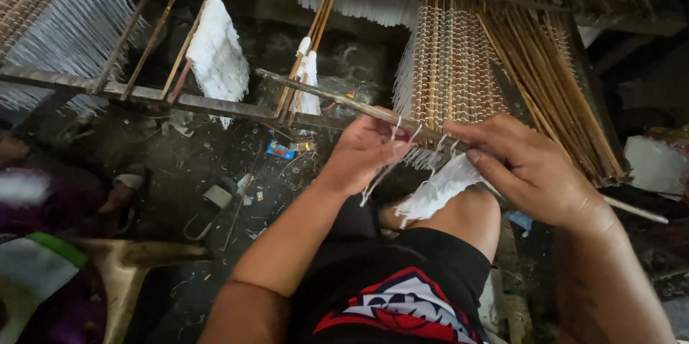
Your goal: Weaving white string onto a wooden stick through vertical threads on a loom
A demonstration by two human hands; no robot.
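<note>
Above the person's knee, the left hand (366, 152) pinched a thin wooden stick (344, 102) while the right hand (527, 168) closed on its hanging white strings (436, 190); seemingly mid-threading; the next loop likely needed steady fingertip tension.

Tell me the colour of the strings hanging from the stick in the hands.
White: the strings hang from the brown stick, clearest in the head view.
</note>
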